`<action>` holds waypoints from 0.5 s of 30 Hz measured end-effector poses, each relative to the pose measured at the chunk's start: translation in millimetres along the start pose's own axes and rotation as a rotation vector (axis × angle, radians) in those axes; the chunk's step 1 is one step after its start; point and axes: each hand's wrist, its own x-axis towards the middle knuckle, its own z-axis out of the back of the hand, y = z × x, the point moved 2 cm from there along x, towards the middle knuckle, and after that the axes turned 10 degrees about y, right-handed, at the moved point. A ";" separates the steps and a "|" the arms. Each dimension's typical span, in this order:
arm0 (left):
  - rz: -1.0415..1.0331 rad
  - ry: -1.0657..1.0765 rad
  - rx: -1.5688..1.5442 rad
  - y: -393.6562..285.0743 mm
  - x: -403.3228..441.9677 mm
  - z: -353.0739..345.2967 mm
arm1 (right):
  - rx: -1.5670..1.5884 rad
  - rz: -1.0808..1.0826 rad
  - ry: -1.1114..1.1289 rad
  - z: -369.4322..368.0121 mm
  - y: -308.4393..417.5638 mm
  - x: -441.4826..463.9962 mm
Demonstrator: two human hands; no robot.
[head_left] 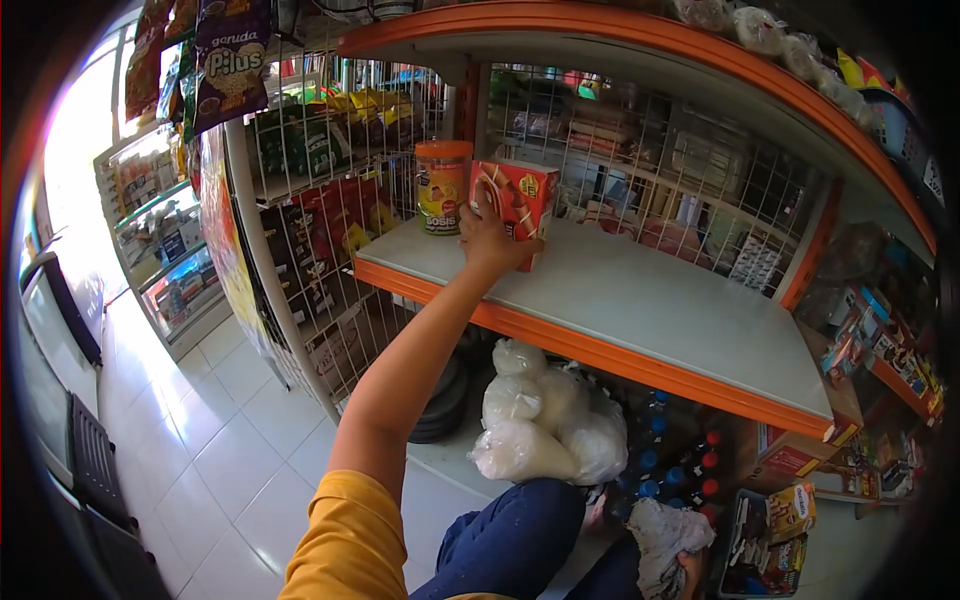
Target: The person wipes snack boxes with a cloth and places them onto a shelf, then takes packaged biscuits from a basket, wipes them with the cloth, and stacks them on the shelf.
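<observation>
My left hand (pixel 488 240) reaches up to the shelf and spans the front of a red box with wafer rolls pictured on it (pixel 524 195), its fingers spread across the box's face and sides. The box stands upright on the grey shelf board (pixel 640 290). Just left of it is a clear jar with an orange lid and a yellow-green label (pixel 441 190). Low at the right, by my knee, my right hand (pixel 690 568) is closed on a crumpled greyish cloth (pixel 668 545); part of that hand is hidden.
Under the orange-edged shelf sit white plastic bags (pixel 545 420) and bottles with blue and red caps (pixel 680 465). A basket of packets (pixel 765 545) stands at the lower right. Wire racks of snacks (pixel 330 210) border the left, and another shelf (pixel 600 25) overhangs above.
</observation>
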 end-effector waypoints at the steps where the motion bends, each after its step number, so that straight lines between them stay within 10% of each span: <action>1: 0.000 0.035 -0.028 2.3 8.1 -4.5 | -0.001 -0.007 -0.002 1.0 -0.3 -0.1; 15: 0.037 -0.001 0.077 28.0 62.4 -51.6 | 0.027 -0.138 0.023 -12.6 -15.5 8.7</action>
